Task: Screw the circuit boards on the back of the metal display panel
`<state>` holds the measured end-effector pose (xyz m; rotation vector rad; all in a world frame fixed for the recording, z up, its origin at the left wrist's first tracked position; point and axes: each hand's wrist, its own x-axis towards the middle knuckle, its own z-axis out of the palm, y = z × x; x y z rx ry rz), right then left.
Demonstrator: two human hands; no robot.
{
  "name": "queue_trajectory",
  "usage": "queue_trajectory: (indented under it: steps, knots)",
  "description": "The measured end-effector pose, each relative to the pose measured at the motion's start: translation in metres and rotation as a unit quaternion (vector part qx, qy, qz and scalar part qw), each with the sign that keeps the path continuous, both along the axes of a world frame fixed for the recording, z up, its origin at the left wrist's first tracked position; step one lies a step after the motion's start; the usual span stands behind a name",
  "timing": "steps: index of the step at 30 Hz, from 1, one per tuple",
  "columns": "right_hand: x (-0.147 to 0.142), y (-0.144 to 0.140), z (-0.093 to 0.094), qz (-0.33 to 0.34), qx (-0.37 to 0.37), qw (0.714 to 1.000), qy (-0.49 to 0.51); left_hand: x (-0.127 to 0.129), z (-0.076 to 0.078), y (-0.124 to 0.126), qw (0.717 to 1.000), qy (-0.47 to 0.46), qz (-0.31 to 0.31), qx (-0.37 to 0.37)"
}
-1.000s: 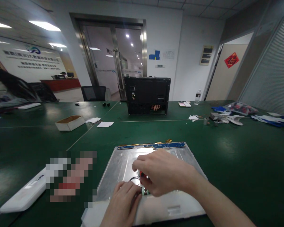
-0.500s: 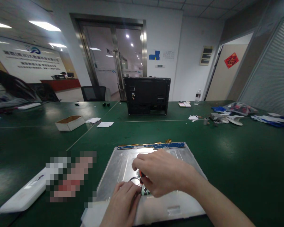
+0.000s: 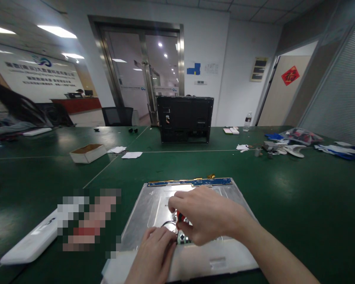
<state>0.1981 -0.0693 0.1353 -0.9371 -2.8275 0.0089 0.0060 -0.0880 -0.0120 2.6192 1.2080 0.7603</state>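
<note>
Benches [image 3: 298,189] covered in green run across the room. At the far left a person [image 3: 6,110] leans over the bench top. Nearer, at the left edge, lies a white casing [image 3: 32,240], with a blurred patch just right of it. Farther back sits an open cardboard box [image 3: 88,153], with white paper scraps [image 3: 131,155] to its right.

In the near middle a silver metal panel [image 3: 148,209] lies flat on the bench, a blue circuit strip [image 3: 192,182] along its far edge and a white frame [image 3: 195,260] along its near edge. The left hand [image 3: 154,252] rests on the panel's near part, fingers curled down against a small green part [image 3: 182,238] by a thin black wire [image 3: 167,224]; whether it pinches anything cannot be told. The right hand [image 3: 205,215] is just above and right of it, fingers clenched around a red-handled screwdriver [image 3: 180,216] that points down at that same spot on the panel.

Beyond the panel, in the far middle, a black monitor back [image 3: 185,119] stands upright. Right of it are small white items [image 3: 231,130], a water bottle [image 3: 247,121], then a clutter of white plastic parts [image 3: 284,149], a plastic bag [image 3: 301,136] and blue-and-white pieces [image 3: 340,150] at the far right.
</note>
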Motion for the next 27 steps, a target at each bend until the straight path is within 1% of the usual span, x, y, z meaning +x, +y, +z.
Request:
queue_trajectory:
  steps: [3, 6, 11, 18, 20, 24, 27]
  knots:
    - [-0.0003, 0.0003, -0.0013, 0.009, 0.010, 1.000, 0.007, -0.0006, -0.0001, -0.0004, 1.000, -0.002, 0.000, 0.006]
    - [-0.0031, 0.0023, -0.0021, -0.002, 0.016, 1.000, 0.008, -0.0005, 0.0000, -0.0012, 1.000, -0.002, 0.002, 0.011]
    - [-0.0053, 0.0042, -0.0016, -0.023, 0.003, 1.000, -0.005, 0.0006, 0.0011, -0.0017, 1.000, -0.005, 0.005, 0.014]
    - [-0.0017, 0.0022, -0.0003, 0.003, -0.012, 1.000, -0.007, 0.0008, 0.0016, -0.0019, 1.000, 0.006, 0.005, -0.006]
    - [-0.0026, 0.0034, -0.0002, -0.002, -0.018, 1.000, -0.010, 0.0013, 0.0022, -0.0019, 1.000, 0.006, 0.010, -0.007]
    - [-0.0053, 0.0071, -0.0012, -0.026, -0.009, 1.000, -0.013, 0.0022, 0.0035, -0.0025, 1.000, 0.003, 0.006, -0.013]
    - [-0.0045, 0.0072, -0.0020, -0.029, -0.012, 0.999, -0.020, 0.0023, 0.0031, -0.0029, 1.000, 0.000, 0.009, -0.019]
